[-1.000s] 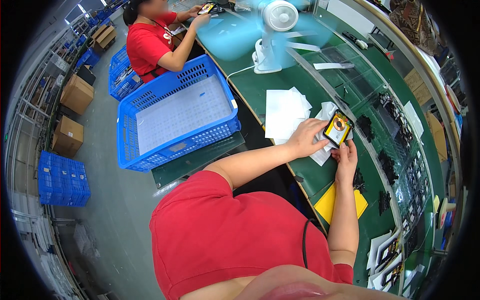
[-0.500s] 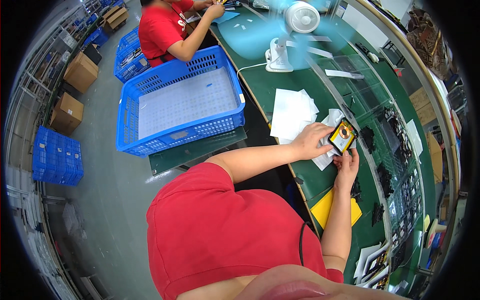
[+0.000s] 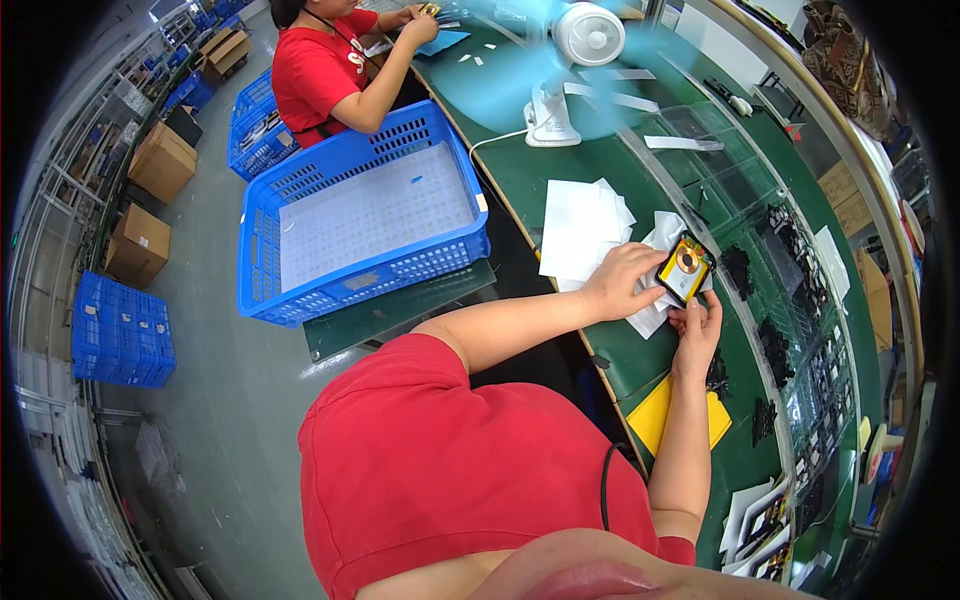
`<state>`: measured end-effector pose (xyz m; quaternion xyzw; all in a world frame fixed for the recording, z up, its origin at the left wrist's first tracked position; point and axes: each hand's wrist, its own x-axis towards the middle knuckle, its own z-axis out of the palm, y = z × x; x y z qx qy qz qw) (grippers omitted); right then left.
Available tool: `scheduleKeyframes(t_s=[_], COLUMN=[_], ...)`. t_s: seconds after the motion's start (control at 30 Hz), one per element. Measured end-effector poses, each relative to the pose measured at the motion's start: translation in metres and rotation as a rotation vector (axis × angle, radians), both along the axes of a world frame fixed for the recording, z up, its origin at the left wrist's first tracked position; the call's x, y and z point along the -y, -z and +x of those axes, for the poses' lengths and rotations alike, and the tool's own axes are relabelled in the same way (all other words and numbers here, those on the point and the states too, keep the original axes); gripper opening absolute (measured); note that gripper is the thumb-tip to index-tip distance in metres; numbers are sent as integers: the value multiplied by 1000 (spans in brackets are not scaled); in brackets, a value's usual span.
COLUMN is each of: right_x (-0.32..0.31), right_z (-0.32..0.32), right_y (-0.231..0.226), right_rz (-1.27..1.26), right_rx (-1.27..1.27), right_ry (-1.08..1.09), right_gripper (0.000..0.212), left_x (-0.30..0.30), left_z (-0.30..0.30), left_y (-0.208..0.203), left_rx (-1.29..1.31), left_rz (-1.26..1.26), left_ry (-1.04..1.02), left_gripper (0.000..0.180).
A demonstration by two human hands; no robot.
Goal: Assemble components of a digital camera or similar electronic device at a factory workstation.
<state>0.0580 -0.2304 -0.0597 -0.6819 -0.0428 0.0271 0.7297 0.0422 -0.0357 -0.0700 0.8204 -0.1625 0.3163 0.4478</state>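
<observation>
Between my two hands is a small open wireless power bank [image 3: 674,284], a black rectangular frame with a yellow battery and a round copper coil facing up. My left hand [image 3: 618,284] grips its left side, thumb at the lower left and fingers along the upper left edge. From below, my right hand [image 3: 694,335] holds the bottom edge, fingertips closed on the frame. Crumpled white tissue or paper [image 3: 648,318] lies under the device, next to a stack of white sheets [image 3: 575,225]. A yellow sheet or folder [image 3: 652,418] lies partly under my right forearm.
A large blue crate [image 3: 365,285] stands left of the green bench [image 3: 500,165]. A white fan [image 3: 552,118] with blurred blue blades stands farther back. Small black parts [image 3: 776,350] lie in piles at the right. A co-worker in red [image 3: 322,80] sits at the far left.
The view has shifted slightly. Both hands keep hold of the power bank in nearly the same place, and the co-worker's head and hands have moved a little.
</observation>
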Motion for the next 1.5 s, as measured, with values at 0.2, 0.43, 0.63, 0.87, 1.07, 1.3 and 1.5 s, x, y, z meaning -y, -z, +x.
scheduleKeyframes(t_s=[0.2, 0.43, 0.63, 0.87, 1.07, 1.3, 1.5], right_x=[2, -8, -4, -2, -4, -4, -3], right_z=[-2, 3, 5, -1, 3, 4, 8], right_y=[8, -1, 0, -2, 3, 4, 17], right_rz=[16, 89, 96, 46, 107, 113, 68], right_rx=[-23, -17, 7, -26, 19, 4, 74], right_ry=[43, -7, 6, -7, 9, -18, 19], right_gripper=[46, 45, 48, 46, 47, 47, 50], left_x=[2, -3, 1, 0, -1, -1, 0], left_z=[8, 13, 11, 7, 8, 9, 16], left_y=[11, 4, 1, 2, 1, 3, 16], left_rx=[79, 44, -40, -55, -56, -71, -158], left_rz=[18, 66, 64, 49, 56, 49, -26], left_ry=[29, 31, 34, 52, 54, 63, 115], left_gripper=[51, 47, 46, 45, 45, 47, 51])
